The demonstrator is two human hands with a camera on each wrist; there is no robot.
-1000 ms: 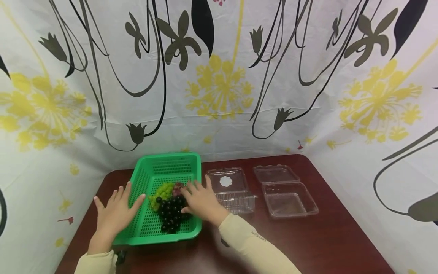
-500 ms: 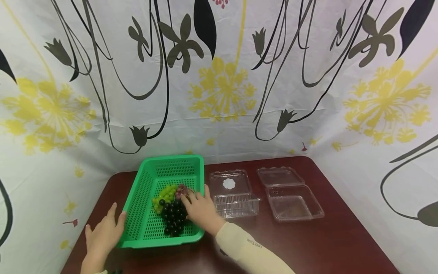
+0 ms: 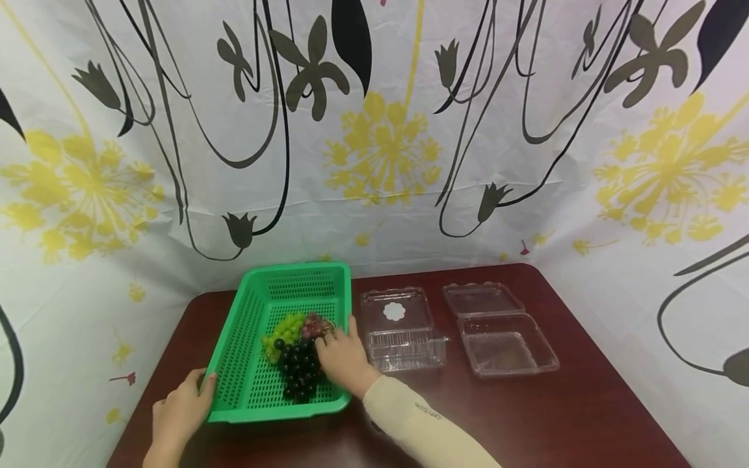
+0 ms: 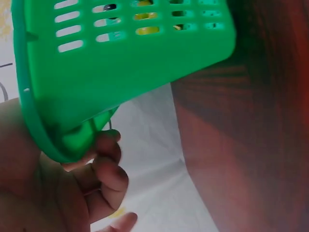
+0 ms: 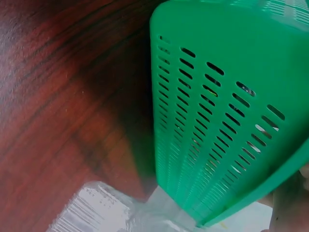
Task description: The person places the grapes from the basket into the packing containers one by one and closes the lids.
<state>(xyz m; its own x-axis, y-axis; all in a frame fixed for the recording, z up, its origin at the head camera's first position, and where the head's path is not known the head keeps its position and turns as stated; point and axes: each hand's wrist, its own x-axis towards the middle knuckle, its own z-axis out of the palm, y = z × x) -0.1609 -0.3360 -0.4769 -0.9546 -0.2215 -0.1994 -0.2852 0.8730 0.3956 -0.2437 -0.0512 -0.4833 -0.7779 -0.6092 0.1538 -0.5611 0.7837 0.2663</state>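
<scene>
A green plastic basket (image 3: 263,414) with slotted walls holds dark, nearly black grapes (image 3: 300,374), green grapes (image 3: 289,329) and reddish grapes (image 3: 313,324). At its near left corner my left hand (image 3: 183,411) grips the rim. In the left wrist view, fingers (image 4: 108,174) curl beneath the basket's rim (image 4: 30,116). My right hand (image 3: 344,361) reaches over the right wall, its fingers bent down at the dark and reddish grapes. Those fingertips are hidden, so I cannot tell whether they pinch a bunch. The right wrist view mostly shows the basket's outer wall (image 5: 241,43).
Right of the basket lies a clear plastic clamshell box (image 3: 404,348) with a white flower-shaped sticker (image 3: 394,312). Another clear box (image 3: 509,354) lies open farther right. Both rest on the dark red table (image 3: 562,416), with a patterned cloth (image 3: 386,247) behind it.
My left hand has come down from above the basket's left side to grip its near left rim. My right hand's spread fingers have bent down into the grapes.
</scene>
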